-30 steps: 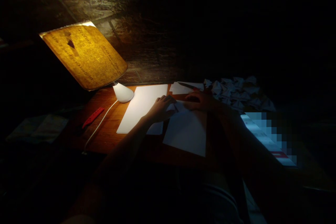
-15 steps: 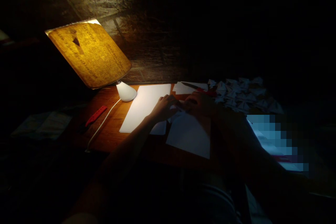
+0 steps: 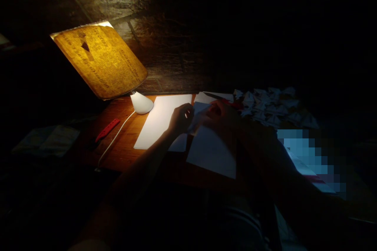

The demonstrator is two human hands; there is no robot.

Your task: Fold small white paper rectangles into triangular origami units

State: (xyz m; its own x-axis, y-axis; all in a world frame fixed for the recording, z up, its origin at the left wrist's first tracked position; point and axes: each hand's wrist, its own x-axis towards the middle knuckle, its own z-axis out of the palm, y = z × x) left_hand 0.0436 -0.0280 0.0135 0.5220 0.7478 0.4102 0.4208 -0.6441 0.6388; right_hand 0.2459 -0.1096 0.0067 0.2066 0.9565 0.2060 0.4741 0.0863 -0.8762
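Note:
My left hand (image 3: 180, 119) has its fingers curled at the left end of a small piece of paper (image 3: 200, 110), which is in shadow. At the other end of that piece, my right hand (image 3: 221, 113) pinches it; dim light and blur hide its fingertips. Both hands are above a white sheet (image 3: 212, 151) lying on the wooden table (image 3: 125, 137). To the left hand's left lies a brightly lit stack of white paper (image 3: 163, 117). Just beyond the right hand is a dark-bladed tool with a red handle (image 3: 234, 104), resting on more white paper (image 3: 200, 97).
A lamp with a white base (image 3: 143, 104) and printed shade (image 3: 100, 62) stands at the back left, its white cord (image 3: 116, 137) trailing forward. Nearby lies another red-handled tool (image 3: 108, 128). Several folded paper pieces (image 3: 265, 106) cover the back right. A stone wall (image 3: 165, 43) rises behind.
My hands have moved slightly apart and up, with the small paper now stretched between them. The left hand has turned, its fingers more curled. The lamp and other papers stay put.

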